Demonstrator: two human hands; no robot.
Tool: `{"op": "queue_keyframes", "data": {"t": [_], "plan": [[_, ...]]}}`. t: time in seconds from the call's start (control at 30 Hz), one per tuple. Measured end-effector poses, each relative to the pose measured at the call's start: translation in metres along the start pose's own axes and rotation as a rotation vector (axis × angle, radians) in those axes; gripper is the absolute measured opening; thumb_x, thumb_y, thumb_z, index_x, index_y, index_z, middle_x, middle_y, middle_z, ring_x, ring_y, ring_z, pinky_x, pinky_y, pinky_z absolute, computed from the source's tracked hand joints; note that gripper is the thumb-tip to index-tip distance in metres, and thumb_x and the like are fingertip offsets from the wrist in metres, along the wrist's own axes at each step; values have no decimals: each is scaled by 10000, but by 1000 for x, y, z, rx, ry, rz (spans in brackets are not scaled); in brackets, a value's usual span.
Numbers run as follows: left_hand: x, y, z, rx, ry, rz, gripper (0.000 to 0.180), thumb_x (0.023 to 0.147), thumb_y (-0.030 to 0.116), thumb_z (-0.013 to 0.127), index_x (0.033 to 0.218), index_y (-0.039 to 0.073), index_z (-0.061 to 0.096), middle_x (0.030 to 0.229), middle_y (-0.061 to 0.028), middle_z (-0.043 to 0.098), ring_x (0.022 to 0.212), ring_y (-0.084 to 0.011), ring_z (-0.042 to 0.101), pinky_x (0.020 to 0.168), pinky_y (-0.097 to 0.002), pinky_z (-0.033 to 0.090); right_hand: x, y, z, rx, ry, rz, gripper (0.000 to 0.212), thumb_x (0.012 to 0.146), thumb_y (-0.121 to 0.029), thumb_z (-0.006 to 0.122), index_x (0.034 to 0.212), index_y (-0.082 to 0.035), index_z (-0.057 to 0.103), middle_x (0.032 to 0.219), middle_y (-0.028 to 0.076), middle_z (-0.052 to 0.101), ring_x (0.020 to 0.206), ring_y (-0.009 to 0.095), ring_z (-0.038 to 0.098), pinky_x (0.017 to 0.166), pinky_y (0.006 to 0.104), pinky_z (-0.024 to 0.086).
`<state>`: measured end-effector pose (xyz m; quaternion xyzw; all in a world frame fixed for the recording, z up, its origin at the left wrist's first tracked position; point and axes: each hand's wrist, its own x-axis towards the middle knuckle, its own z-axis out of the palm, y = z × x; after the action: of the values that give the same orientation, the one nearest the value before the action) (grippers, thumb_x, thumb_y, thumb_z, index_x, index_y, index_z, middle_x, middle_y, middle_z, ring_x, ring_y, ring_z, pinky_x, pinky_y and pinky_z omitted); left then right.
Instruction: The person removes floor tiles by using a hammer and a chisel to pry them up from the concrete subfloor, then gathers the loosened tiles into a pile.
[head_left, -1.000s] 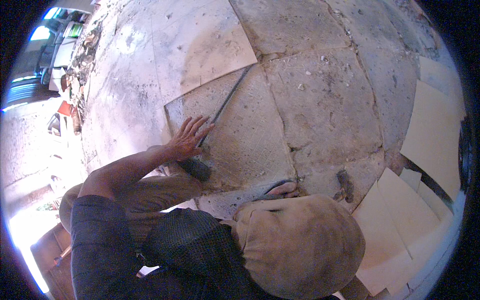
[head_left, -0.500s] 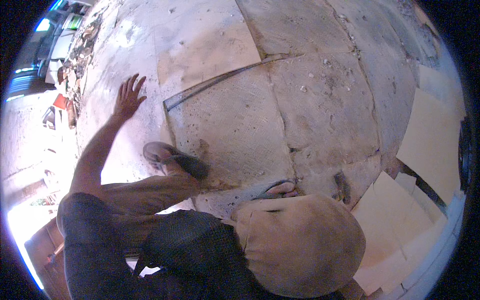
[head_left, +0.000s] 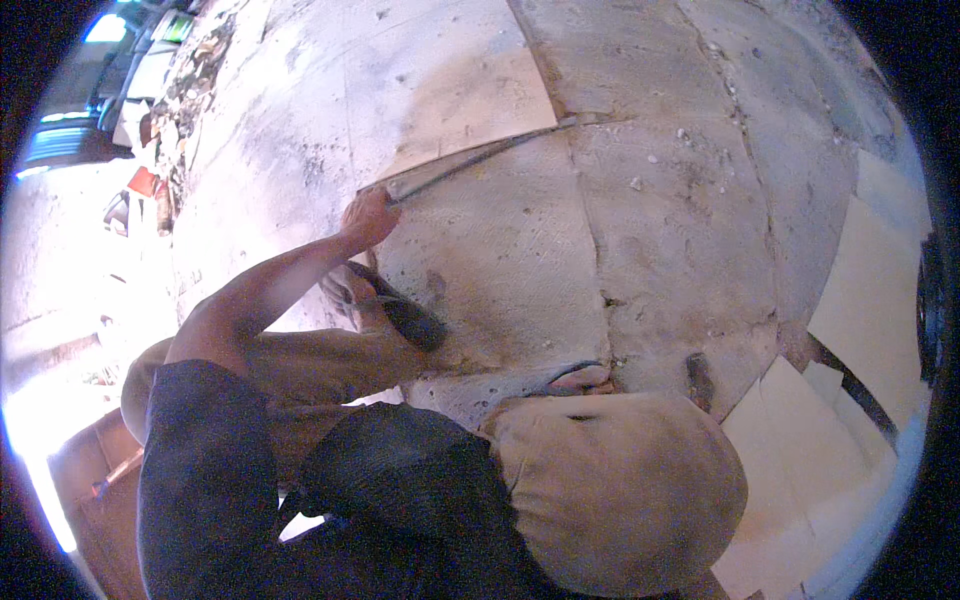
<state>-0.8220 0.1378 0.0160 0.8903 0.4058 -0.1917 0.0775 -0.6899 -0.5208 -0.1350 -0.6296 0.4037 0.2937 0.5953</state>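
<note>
A large pale flat sheet (head_left: 480, 95), its exact material hard to tell, lies on the floor in front of me. My left hand (head_left: 369, 220) is closed on its near left corner, with the fingertips partly hidden. From that hand a dark narrow strip (head_left: 465, 163) runs along the sheet's near edge; I cannot tell whether it is a gap or a separate piece. My right hand is out of view.
Cracked, dusty floor (head_left: 490, 250) spreads around the sheet. My sandalled foot (head_left: 405, 315) stands just below my left hand. More pale sheets (head_left: 800, 430) lie at the right. Rubble and scraps (head_left: 200, 80) line the far left, near a red piece (head_left: 143, 182).
My left hand was open with fingers spread, off to the left of the sheet. It has come right and closed on the sheet's near left corner. The view has shifted slightly.
</note>
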Motion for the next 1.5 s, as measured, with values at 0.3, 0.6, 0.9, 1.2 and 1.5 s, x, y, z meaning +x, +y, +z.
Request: {"op": "queue_keyframes", "data": {"t": [0.3, 0.6, 0.9, 1.2, 1.5], "plan": [[-116, 147, 32, -322, -421, 443, 343, 850, 355, 495, 887, 29, 594, 856, -180, 635, 833, -359, 614, 754, -485, 470, -17, -6, 10, 107, 10, 41, 202, 812, -306, 588, 869, -138, 491, 698, 28, 452, 642, 213, 488, 530, 362, 442], [-43, 150, 8, 167, -74, 1576, 358, 706, 227, 647, 1047, 158, 566, 1194, -83, 512, 1186, -284, 424, 989, -460, 343, -31, -6, 22, 234, -9, 83, 200, 810, -311, 580, 842, -149, 469, 644, 11, 403, 570, 196, 451, 479, 365, 427], [-33, 189, 49, 492, -273, 1898, 220, 746, 272, 587, 922, 141, 592, 959, -83, 567, 983, -272, 531, 943, -449, 367, -120, -70, 99, 415, -69, 106, 221, 841, -317, 542, 733, -175, 412, 557, -35, 344, 409, 119, 312, 348, 303, 302], [-33, 187, 1, 496, -296, 2085, 209, 756, 185, 570, 951, 108, 568, 925, -46, 562, 954, -226, 529, 863, -399, 410, -116, -60, 90, 417, -193, 82, 305, 838, -358, 502, 651, -172, 350, 512, -31, 326, 396, 126, 314, 356, 273, 249], [-37, 284, 52, 388, 97, 1862, 345, 852, 209, 453, 1179, 104, 494, 1135, -101, 542, 1077, -268, 510, 933, -421, 411, -121, -54, 93, 448, -101, 1, 244, 871, -260, 503, 679, -153, 396, 548, -39, 350, 422, 79, 323, 375, 240, 291]]}}
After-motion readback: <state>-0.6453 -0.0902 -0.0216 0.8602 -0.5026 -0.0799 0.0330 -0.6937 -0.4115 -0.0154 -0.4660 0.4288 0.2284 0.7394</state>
